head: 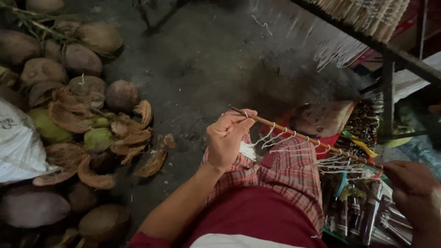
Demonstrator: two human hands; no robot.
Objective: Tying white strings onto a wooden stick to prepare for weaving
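left hand (pixel 226 138): closed, fingers pinching the near-left end of a thin brown stick (pixel 303 136), thumb side up, over the lap
right hand (pixel 413 190): at frame's right edge, curled at the stick's far end; grip looks closed on it but fingertips are partly cut off, so can't tell for sure
stick: runs diag. from above the left hand's knuckles down-right to the right hand, held in air betw. both hands, slightly tilted
white thread (pixel 294 140): looped along the stick in spaced knots, loose ends hanging below it; a small white bunch sits just right of the left hand's palm
lap: plaid red cloth (pixel 289 172) under the stick, dark red garment (pixel 257 216) nearer the body
white sack (pixel 18 147): well left of the left hand, at frame's left edge, crumpled plastic w/ dark print, lying on the husks
coconuts (pixel 80 59): brown pile left of the left hand, w/ a few green ones (pixel 97 138) & torn husk pieces (pixel 151 163) spread toward the hand
ground (pixel 206 59): dark grey, bare beyond the left hand
frame (pixel 390 55): dark metal bar above-right of the stick, pale fringe of strands hanging off it
shiny wrapped pkgs (pixel 367 216): below & beside the right hand, narrow metallic tubes in a heap, too dim to tell more
brown slab (pixel 324 117): just beyond the stick's middle, flat, speckled
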